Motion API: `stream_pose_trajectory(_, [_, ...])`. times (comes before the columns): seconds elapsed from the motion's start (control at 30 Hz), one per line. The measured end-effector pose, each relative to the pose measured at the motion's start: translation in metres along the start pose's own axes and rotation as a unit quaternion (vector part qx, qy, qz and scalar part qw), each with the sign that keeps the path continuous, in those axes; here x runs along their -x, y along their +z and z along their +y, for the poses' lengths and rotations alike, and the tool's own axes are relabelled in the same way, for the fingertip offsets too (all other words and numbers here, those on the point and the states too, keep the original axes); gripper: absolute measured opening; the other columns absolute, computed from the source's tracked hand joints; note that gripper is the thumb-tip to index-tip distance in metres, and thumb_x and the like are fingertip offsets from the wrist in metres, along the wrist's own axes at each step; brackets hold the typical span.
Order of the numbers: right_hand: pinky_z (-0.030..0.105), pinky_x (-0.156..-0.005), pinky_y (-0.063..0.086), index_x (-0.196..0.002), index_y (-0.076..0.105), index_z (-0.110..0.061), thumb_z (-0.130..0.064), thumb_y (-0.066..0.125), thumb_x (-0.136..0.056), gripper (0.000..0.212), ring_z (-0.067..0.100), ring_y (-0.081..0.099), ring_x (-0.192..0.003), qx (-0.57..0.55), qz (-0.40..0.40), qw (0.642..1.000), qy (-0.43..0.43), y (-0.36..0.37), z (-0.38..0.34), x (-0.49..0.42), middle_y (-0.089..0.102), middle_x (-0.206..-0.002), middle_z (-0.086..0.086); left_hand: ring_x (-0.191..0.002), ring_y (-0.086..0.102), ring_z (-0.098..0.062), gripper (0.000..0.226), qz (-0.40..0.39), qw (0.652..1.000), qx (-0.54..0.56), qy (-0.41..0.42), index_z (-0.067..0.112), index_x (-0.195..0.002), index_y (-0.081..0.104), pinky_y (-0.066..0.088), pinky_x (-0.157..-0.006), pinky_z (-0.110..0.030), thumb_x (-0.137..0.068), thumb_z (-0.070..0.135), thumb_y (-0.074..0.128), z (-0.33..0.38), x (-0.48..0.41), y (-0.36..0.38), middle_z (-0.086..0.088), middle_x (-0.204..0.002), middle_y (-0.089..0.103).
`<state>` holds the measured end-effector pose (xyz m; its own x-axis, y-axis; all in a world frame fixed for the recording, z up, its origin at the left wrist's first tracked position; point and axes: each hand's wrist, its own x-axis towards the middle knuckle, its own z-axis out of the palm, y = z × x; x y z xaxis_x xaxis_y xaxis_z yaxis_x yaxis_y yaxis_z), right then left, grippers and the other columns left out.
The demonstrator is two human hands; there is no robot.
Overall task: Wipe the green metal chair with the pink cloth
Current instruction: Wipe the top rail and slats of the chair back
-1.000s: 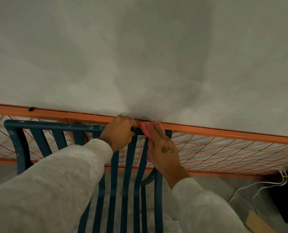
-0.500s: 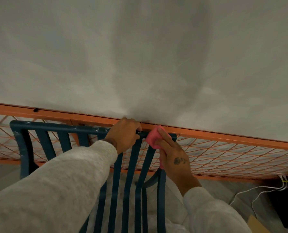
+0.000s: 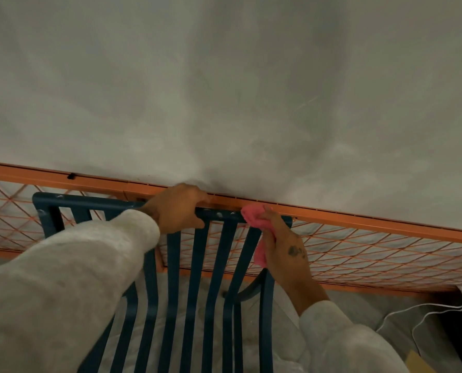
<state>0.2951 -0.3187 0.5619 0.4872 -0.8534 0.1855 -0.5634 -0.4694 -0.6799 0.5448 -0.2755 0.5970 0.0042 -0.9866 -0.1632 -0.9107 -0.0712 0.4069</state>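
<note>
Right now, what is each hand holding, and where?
The left hand grips the green chair by its top rail; the right hand clutches the pink cloth around its middle.

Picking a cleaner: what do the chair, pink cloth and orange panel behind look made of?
Chair: probably painted metal, dark teal; thin flat slats, pale chips on the top rail. Pink cloth: soft fabric, bunched in the right hand. Orange panel: likely painted metal; rigid frame, diamond wire mesh.

There is one green metal chair [image 3: 89, 201], one pink cloth [image 3: 254, 215], two hands, the left hand [image 3: 178, 208] and the right hand [image 3: 283, 246], one orange mesh panel [image 3: 359, 219] and two white cables [image 3: 418, 306].
</note>
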Motion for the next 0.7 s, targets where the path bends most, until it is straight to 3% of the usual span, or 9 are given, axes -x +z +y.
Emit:
stream_pose_trajectory(0.1, [0.012, -0.043, 0.047, -0.116, 0.048, -0.031, -0.026, 0.039, -0.104, 0.017, 0.001, 0.065, -0.055, -0.095, -0.02, 0.992, 0.085, -0.008, -0.016, -0.017, 0.066, -0.092, -0.015, -0.077, 0.064, -0.014, 0.009, -0.02, 1.0, 0.002, -0.013, 0.027, -0.09, 0.068, 0.053, -0.069, -0.027, -0.082, 0.026, 0.072, -0.016, 0.015, -0.009, 0.007, -0.086, 0.066])
stream_pose_trajectory(0.23, [0.018, -0.04, 0.048, -0.113, 0.046, -0.027, -0.027, 0.04, -0.104, 0.011, 0.007, 0.059, -0.041, -0.117, -0.067, 0.987, 0.083, 0.002, -0.037, -0.027, 0.065, -0.071, -0.006, -0.084, 0.063, -0.013, 0.016, 0.013, 0.999, 0.013, -0.03, 0.021, -0.099, 0.072, 0.048, -0.074, -0.024, -0.086, 0.014, 0.068, -0.028, 0.025, -0.008, 0.006, -0.096, 0.068])
stream_pose_trajectory(0.3, [0.016, -0.044, 0.051, -0.117, 0.049, -0.03, -0.026, 0.043, -0.103, 0.016, 0.008, 0.06, -0.046, -0.111, -0.103, 0.986, 0.068, 0.017, -0.047, -0.024, 0.066, -0.075, -0.012, -0.083, 0.064, -0.013, 0.018, 0.021, 0.999, 0.011, -0.035, 0.02, -0.101, 0.073, 0.05, -0.074, -0.025, -0.086, 0.012, 0.068, -0.029, 0.024, -0.007, 0.003, -0.097, 0.071])
stream_pose_trajectory(0.37, [0.004, -0.055, 0.048, -0.125, 0.052, -0.034, -0.02, 0.047, -0.102, 0.028, 0.0, 0.06, -0.062, -0.059, -0.111, 0.992, 0.019, 0.028, -0.048, -0.018, 0.061, -0.097, -0.02, -0.084, 0.065, -0.015, 0.021, 0.021, 0.999, 0.01, -0.037, 0.021, -0.104, 0.074, 0.051, -0.074, -0.027, -0.085, 0.012, 0.069, -0.031, 0.023, -0.007, 0.002, -0.098, 0.072])
stream_pose_trajectory(0.43, [-0.002, -0.068, 0.045, -0.13, 0.048, -0.039, -0.01, 0.058, -0.096, 0.046, -0.002, 0.06, -0.086, 0.008, -0.085, 0.996, -0.037, 0.027, -0.039, -0.013, 0.055, -0.118, -0.017, -0.085, 0.066, -0.015, 0.023, 0.026, 0.999, 0.015, -0.038, 0.021, -0.106, 0.073, 0.053, -0.075, -0.028, -0.085, 0.013, 0.07, -0.033, 0.022, -0.005, 0.002, -0.1, 0.072])
stream_pose_trajectory(0.47, [0.005, -0.074, 0.05, -0.134, 0.048, -0.036, -0.006, 0.064, -0.091, 0.055, 0.004, 0.064, -0.092, 0.05, -0.075, 0.994, -0.065, 0.025, -0.031, -0.011, 0.055, -0.125, -0.014, -0.085, 0.066, -0.015, 0.022, 0.03, 0.999, 0.017, -0.039, 0.021, -0.105, 0.073, 0.053, -0.075, -0.028, -0.085, 0.013, 0.07, -0.034, 0.022, -0.004, 0.002, -0.1, 0.072])
stream_pose_trajectory(0.53, [0.022, -0.071, 0.059, -0.135, 0.052, -0.024, -0.003, 0.07, -0.085, 0.057, 0.018, 0.071, -0.086, 0.13, -0.041, 0.986, -0.098, 0.021, -0.012, -0.007, 0.063, -0.127, -0.001, -0.083, 0.065, -0.014, 0.021, 0.035, 0.998, 0.021, -0.042, 0.021, -0.104, 0.073, 0.052, -0.074, -0.027, -0.085, 0.013, 0.069, -0.036, 0.021, -0.001, 0.001, -0.098, 0.072])
stream_pose_trajectory(0.57, [0.021, -0.072, 0.057, -0.134, 0.055, -0.018, -0.003, 0.07, -0.085, 0.053, 0.02, 0.072, -0.085, 0.137, -0.008, 0.986, -0.096, 0.019, -0.007, -0.007, 0.066, -0.123, 0.004, -0.082, 0.065, -0.014, 0.021, 0.038, 0.998, 0.023, -0.043, 0.021, -0.104, 0.073, 0.052, -0.073, -0.026, -0.085, 0.012, 0.069, -0.037, 0.021, 0.001, 0.001, -0.098, 0.071])
stream_pose_trajectory(0.7, [0.007, -0.085, 0.049, -0.112, 0.067, -0.016, 0.006, 0.069, -0.084, 0.036, -0.006, 0.056, -0.094, 0.086, 0.069, 0.979, -0.169, 0.025, -0.027, -0.008, 0.072, -0.103, 0.003, -0.082, 0.067, -0.016, 0.022, 0.052, 0.997, 0.028, -0.051, 0.021, -0.104, 0.073, 0.056, -0.076, -0.029, -0.084, 0.011, 0.069, -0.038, 0.021, 0.003, 0.0, -0.097, 0.072])
